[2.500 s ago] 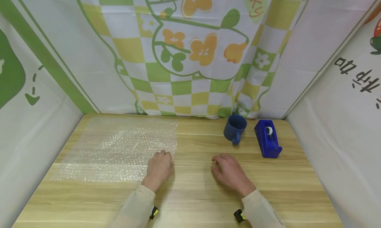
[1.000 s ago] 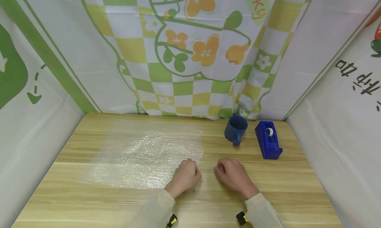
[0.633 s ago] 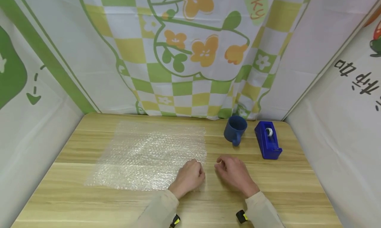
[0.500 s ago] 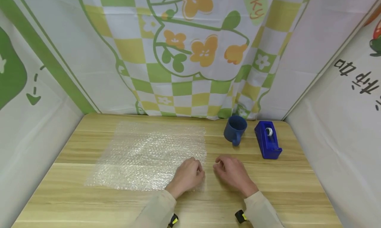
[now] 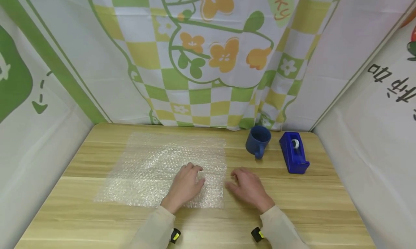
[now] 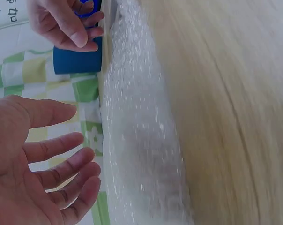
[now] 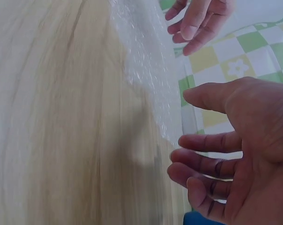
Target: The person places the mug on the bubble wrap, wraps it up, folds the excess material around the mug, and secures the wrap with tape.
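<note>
A clear sheet of bubble wrap (image 5: 146, 169) lies flat on the wooden table, left of centre. My left hand (image 5: 184, 185) hovers over its right half with fingers loosely bent and apart, holding nothing. In the left wrist view that hand (image 6: 43, 164) shows a gap between its fingertips and the wrap. Just past the wrap's right edge is my right hand (image 5: 248, 187), its fingers relaxed and nothing in them; the right wrist view shows its bare palm (image 7: 263, 154). Behind the right hand stands a blue mug (image 5: 258, 142), its handle toward me.
A blue tape dispenser (image 5: 294, 153) with a small white roll stands right of the mug. The wooden table (image 5: 308, 213) ends at a patterned curtain (image 5: 208, 97) behind, with white fabric walls on both sides.
The bubble wrap has slid right, toward the table's middle, with the left hand at its edge. Since then the left hand has let go, moved back left and opened its fingers.
</note>
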Tool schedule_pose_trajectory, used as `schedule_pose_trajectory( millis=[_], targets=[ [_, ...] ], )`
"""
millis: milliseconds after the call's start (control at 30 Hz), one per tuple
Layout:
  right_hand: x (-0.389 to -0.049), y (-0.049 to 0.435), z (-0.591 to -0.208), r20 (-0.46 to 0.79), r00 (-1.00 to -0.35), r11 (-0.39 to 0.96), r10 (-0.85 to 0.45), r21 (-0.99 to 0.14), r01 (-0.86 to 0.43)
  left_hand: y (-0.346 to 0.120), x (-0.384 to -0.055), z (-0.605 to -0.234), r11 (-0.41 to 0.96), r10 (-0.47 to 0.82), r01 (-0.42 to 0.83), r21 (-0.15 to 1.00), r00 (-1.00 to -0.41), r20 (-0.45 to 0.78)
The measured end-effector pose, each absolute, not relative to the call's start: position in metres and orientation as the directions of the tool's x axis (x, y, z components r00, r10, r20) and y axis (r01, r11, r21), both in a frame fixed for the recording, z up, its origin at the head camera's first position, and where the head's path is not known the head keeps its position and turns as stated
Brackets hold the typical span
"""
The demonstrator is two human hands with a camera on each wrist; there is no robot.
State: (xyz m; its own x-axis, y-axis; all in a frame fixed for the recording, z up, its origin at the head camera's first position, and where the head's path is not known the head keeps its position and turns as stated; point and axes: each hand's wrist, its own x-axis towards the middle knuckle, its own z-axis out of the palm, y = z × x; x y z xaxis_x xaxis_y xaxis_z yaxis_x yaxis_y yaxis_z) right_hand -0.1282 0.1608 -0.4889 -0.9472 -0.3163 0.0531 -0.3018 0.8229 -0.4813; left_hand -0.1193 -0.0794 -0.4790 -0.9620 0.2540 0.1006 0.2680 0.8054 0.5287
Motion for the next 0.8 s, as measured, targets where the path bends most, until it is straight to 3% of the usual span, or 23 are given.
schedule_pose_trajectory(
  millis=[367,800],
  targets=[
    [-0.135,0.139,-0.494,-0.106,-0.963,0.858,-0.248,-0.485,-0.168,-0.101,-0.118,-0.477,0.833,0.196,0.227,0.505,-0.974,0.116],
    [-0.142,0.122,-0.498,-0.135,-0.969,0.848,-0.206,-0.519,-0.108,-0.118,-0.115,-0.477,0.835,0.15,0.202,0.511,-0.979,0.141]
  ],
)
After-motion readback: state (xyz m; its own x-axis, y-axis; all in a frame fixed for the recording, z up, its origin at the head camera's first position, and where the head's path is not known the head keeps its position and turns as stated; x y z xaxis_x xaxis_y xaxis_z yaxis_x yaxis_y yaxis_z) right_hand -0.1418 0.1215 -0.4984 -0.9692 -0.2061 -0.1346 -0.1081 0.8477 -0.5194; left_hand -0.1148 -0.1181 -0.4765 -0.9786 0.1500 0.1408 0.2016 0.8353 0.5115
